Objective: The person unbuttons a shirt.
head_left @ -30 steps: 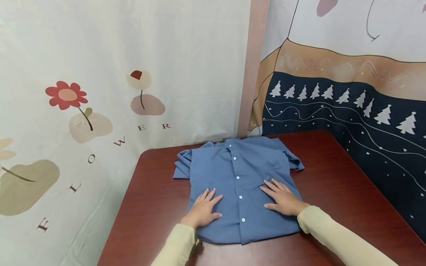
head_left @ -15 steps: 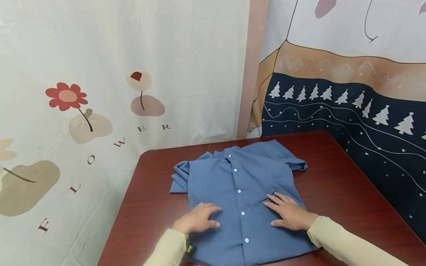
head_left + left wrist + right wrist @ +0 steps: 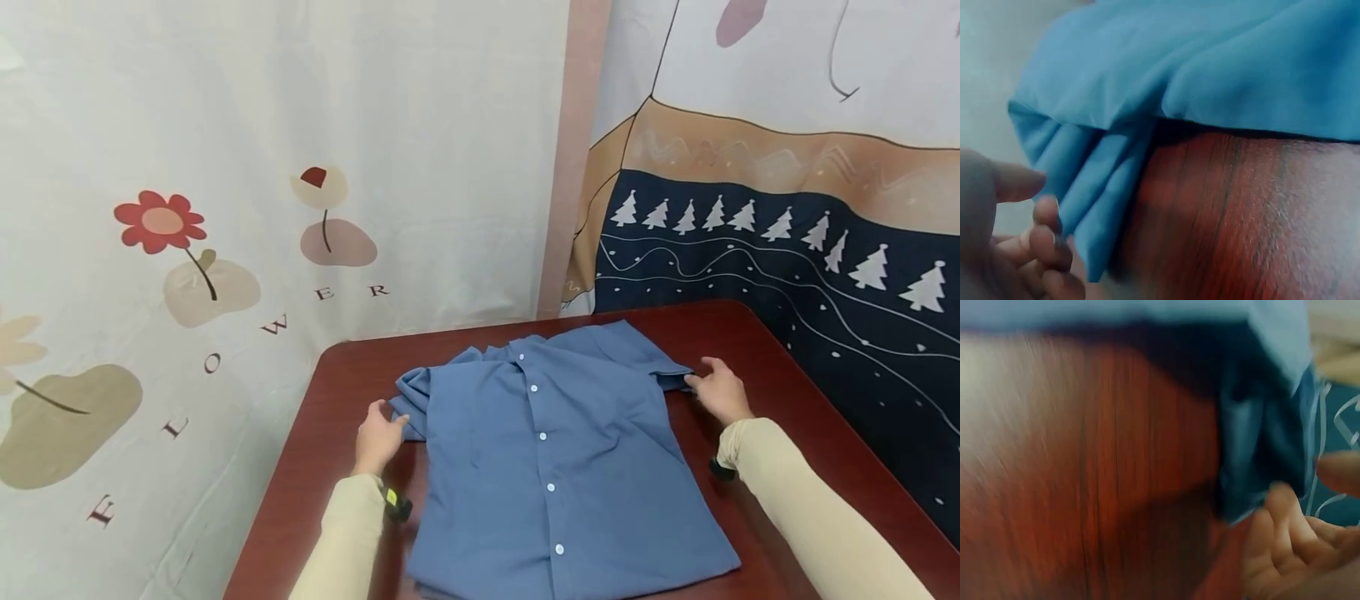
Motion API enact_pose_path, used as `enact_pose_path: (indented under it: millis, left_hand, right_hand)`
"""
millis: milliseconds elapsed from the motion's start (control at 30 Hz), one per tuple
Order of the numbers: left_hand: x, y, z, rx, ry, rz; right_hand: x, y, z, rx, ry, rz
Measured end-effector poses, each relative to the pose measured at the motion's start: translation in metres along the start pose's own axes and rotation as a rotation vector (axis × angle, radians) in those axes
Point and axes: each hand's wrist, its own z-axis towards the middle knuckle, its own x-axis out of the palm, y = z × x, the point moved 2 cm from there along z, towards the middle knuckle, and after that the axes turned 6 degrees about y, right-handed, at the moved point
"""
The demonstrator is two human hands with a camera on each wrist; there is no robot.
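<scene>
A blue short-sleeved button-up shirt (image 3: 480, 467) lies front up on the table, its row of white buttons running down the middle. At its bunched left-side sleeve (image 3: 1094, 194) is my left hand (image 3: 378, 437), thumb and fingers parted at the cloth's edge. On the other side, my right hand (image 3: 722, 393) reaches the opening of the right-side sleeve (image 3: 1266, 444). Its fingertips (image 3: 1282, 494) are right at the cuff, with the thumb held apart from them. The shirt's lower hem runs past the bottom of the head view.
The reddish-brown wooden table (image 3: 341, 383) has rounded far corners. A pale curtain (image 3: 450, 167) with printed flowers hangs behind it. To the right hangs a dark blue cloth (image 3: 675, 250) with white trees. A dark wrist device (image 3: 396, 506) sits at the left cuff.
Both hands have left the shirt's front and moved outward and up to its two sleeves. Earlier, the shirt slid toward the person under the hands and its right-side sleeve spread out.
</scene>
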Motion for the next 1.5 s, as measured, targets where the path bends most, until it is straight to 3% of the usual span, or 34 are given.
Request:
enact_pose_path:
  millis: [133, 200, 300, 433, 567, 700, 800, 900, 1000, 1067, 1200, 1333, 1500]
  left_hand:
    - [0.011, 0.006, 0.01, -0.05, 0.11, -0.101]
    - [0.016, 0.007, 0.011, -0.088, 0.124, -0.14]
    - [0.022, 0.008, 0.011, -0.16, 0.084, -0.214]
    - [0.024, 0.009, 0.011, -0.231, 0.019, -0.269]
    - [0.022, 0.007, 0.012, -0.241, 0.034, -0.213]
    - [0.02, 0.008, 0.012, -0.218, 0.07, -0.164]
    - [0.019, 0.009, 0.013, -0.19, 0.086, -0.156]
    - [0.019, 0.01, 0.014, -0.163, 0.059, -0.129]
    - [0.015, 0.008, 0.017, -0.14, -0.015, -0.091]
    - [0.007, 0.008, 0.018, -0.141, -0.08, -0.07]
    - [-0.013, 0.008, 0.021, -0.145, -0.231, -0.062]
    - [-0.036, 0.011, 0.023, -0.136, -0.37, -0.111]
    - [-0.055, 0.024, 0.022, -0.178, -0.413, -0.148]
  right_hand:
    - [0.006, -0.013, 0.012, 0.093, 0.14, 0.061]
    - [0.011, -0.015, 0.014, 0.12, 0.155, 0.067]
    - [0.017, -0.016, 0.015, 0.149, 0.107, 0.101]
    - [0.017, -0.015, 0.016, 0.198, 0.016, 0.315]
    - [0.007, -0.012, 0.014, 0.233, -0.06, 0.592]
    - [-0.011, 0.002, 0.014, 0.137, -0.154, 0.738]
    - [-0.024, 0.018, 0.014, 0.008, -0.224, 0.66]
    - [-0.036, 0.03, 0.011, -0.056, -0.333, 0.389]
    - [-0.047, 0.035, 0.006, -0.077, -0.447, 0.144]
    - [-0.051, 0.034, 0.003, -0.079, -0.495, 0.079]
    - [-0.055, 0.018, -0.001, -0.041, -0.544, 0.059]
    - [-0.056, -0.008, -0.007, 0.04, -0.462, 0.023]
    - [-0.053, -0.033, -0.02, 0.111, -0.19, -0.044]
